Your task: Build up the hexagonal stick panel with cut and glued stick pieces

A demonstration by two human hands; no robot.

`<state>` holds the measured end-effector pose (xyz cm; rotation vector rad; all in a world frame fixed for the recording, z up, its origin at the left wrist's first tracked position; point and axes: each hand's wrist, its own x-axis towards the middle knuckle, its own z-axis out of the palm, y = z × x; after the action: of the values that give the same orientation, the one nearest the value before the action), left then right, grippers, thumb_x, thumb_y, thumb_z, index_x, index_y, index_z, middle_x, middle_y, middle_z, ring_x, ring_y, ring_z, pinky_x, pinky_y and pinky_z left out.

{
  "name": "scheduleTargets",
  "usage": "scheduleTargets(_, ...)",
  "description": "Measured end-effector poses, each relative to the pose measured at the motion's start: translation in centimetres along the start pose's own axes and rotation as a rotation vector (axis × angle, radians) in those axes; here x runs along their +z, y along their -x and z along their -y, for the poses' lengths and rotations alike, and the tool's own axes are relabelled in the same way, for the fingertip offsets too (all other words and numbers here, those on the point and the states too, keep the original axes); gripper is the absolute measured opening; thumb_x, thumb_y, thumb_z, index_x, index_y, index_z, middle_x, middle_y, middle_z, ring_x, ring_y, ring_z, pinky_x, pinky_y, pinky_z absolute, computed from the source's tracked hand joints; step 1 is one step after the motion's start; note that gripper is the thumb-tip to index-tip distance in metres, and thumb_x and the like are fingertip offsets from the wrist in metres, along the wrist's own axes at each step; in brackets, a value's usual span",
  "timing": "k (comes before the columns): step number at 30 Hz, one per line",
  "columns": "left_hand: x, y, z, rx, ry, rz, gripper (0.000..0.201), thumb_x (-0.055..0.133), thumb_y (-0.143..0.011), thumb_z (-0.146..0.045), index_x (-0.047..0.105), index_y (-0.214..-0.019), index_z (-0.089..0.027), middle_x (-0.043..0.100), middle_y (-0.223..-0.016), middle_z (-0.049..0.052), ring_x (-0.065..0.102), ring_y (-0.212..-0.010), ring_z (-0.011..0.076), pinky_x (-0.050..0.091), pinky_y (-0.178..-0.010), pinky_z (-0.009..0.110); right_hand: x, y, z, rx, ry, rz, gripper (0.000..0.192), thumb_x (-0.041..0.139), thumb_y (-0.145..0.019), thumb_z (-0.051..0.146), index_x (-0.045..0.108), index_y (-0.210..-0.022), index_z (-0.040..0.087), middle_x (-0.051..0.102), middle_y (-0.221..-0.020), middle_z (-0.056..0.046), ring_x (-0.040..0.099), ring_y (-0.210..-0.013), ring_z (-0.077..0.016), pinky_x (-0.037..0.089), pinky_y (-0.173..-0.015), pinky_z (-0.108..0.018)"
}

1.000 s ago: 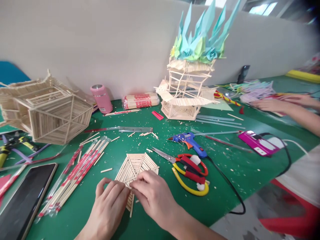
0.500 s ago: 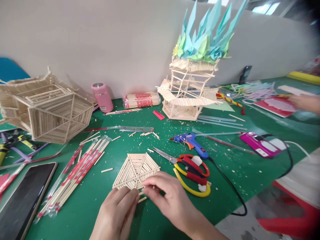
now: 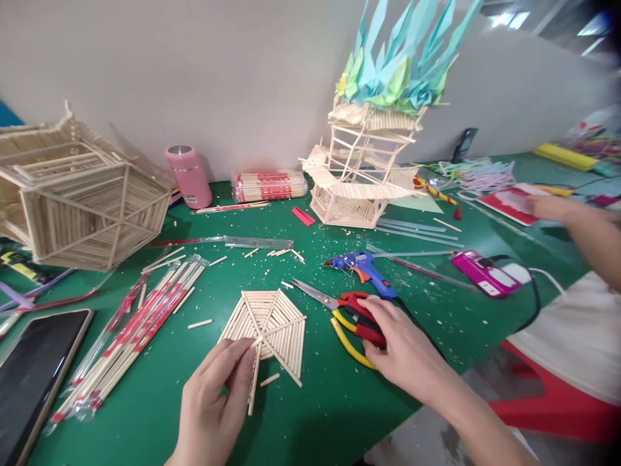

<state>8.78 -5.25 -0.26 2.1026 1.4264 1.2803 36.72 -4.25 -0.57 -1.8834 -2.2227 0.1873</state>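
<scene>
Head view: I look down on a green tabletop (image 3: 310,414) strewn with stick offcuts.
Left hand: my left hand (image 3: 213,401) sits at 7 o'clock, fingers narrowed in a pinch on one loose stick (image 3: 254,382) at the near edge of the stick panel (image 3: 269,323).
Right hand: my right hand (image 3: 405,349) lies at 4 o'clock, fingers curled over the handles of the scissors (image 3: 352,317); I cannot tell whether they are through the loops.
Panel place: flat on the tabletop just below centre, between my hands, its fan of sticks spreading toward 12 o'clock.
Panel handling: I judge it very light and stiff along the sticks, yet brittle at the glued joints; the long diagonal stick overhangs and could snap off.
Where to hold the panel: by two opposite edges with flat fingers, or a palm slid underneath, never by one protruding end.
Scissors handling: heavier, rigid, rubbery grips, blades pointing to 10 o'clock and closed; take them by the red and yellow loops.
Nearby: blue glue gun (image 3: 363,268) at 1 o'clock just beyond the scissors, wrapped chopsticks (image 3: 140,330) at 9 o'clock, a stick tower (image 3: 361,175) at 12 o'clock.
Other person: an arm (image 3: 577,226) reaches in at 3 o'clock, well apart from my hands.
</scene>
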Motion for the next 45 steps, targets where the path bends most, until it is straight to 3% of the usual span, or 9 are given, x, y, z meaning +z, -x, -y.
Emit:
scheduleTargets(7,0.1,0.6,0.5,0.150,-0.046,-0.010,0.017,0.051,-0.081,-0.005,0.059,-0.094,-0.013,0.062,-0.076,0.006,0.058,-0.066,0.0122,0.049,-0.061,0.021,0.4,-1.8,0.5,0.052,0.077,0.041,0.040,0.049,-0.058,0.017,0.056,-0.097,0.014,0.061,-0.092,-0.012,0.061,-0.086,-0.0297,0.051,-0.071,-0.042)
scheduleTargets(10,0.3,0.8,0.6,0.216,-0.028,0.009,0.020,0.051,-0.080,-0.003,0.058,-0.096,-0.012,0.063,-0.078,0.008,0.057,-0.069,0.0143,0.049,-0.064,0.025,0.7,-1.9,0.2,0.067,0.069,0.025,0.037,0.048,-0.058,0.019,0.055,-0.094,0.015,0.063,-0.089,-0.012,0.063,-0.084,-0.0292,0.051,-0.070,-0.040)
scheduleTargets(17,0.3,0.9,0.7,0.220,-0.014,0.012,0.023,0.051,-0.079,-0.001,0.057,-0.098,-0.010,0.062,-0.076,0.008,0.055,-0.068,0.0146,0.048,-0.064,0.026,1.2,-1.5,-0.6,0.097,0.001,-0.057,0.030,0.050,-0.068,0.032,0.053,-0.094,0.019,0.067,-0.091,-0.010,0.066,-0.078,-0.0257,0.053,-0.065,-0.035)
scheduleTargets(20,0.4,0.8,0.8,0.217,-0.015,0.007,0.023,0.050,-0.079,0.000,0.057,-0.098,-0.010,0.062,-0.076,0.008,0.055,-0.068,0.0144,0.048,-0.064,0.025,1.1,-1.2,-1.0,0.114,-0.077,-0.092,0.032,0.052,-0.072,0.041,0.052,-0.096,0.020,0.067,-0.093,-0.009,0.067,-0.077,-0.0246,0.054,-0.064,-0.032)
scheduleTargets(29,0.5,1.0,1.0,0.205,-0.022,0.010,0.021,0.049,-0.080,-0.003,0.057,-0.098,-0.011,0.062,-0.075,0.008,0.055,-0.066,0.0139,0.049,-0.061,0.024,0.3,-0.6,-0.2,0.213,-0.415,-0.089,0.034,0.054,-0.075,0.039,0.050,-0.103,0.019,0.070,-0.095,-0.011,0.068,-0.083,-0.0252,0.055,-0.066,-0.030)
scheduleTargets(38,-0.1,0.6,1.2,0.122,-0.145,-0.033,0.013,0.049,-0.084,-0.011,0.058,-0.093,-0.015,0.063,-0.074,0.003,0.058,-0.064,0.0110,0.048,-0.059,0.021,0.3,-0.6,1.0,0.226,-0.420,-0.009,0.037,0.056,-0.077,0.043,0.049,-0.105,0.021,0.069,-0.096,-0.009,0.068,-0.083,-0.0231,0.055,-0.068,-0.030)
scheduleTargets(45,-1.7,-0.5,3.7,-0.020,-0.326,-0.023,0.013,0.050,-0.086,-0.019,0.062,-0.086,-0.014,0.061,-0.080,0.005,0.060,-0.071,0.0142,0.048,-0.061,0.024,1.4,-0.6,1.2,0.187,-0.268,-0.042,0.034,0.056,-0.075,0.040,0.050,-0.104,0.022,0.067,-0.096,-0.008,0.066,-0.083,-0.0240,0.053,-0.070,-0.033)
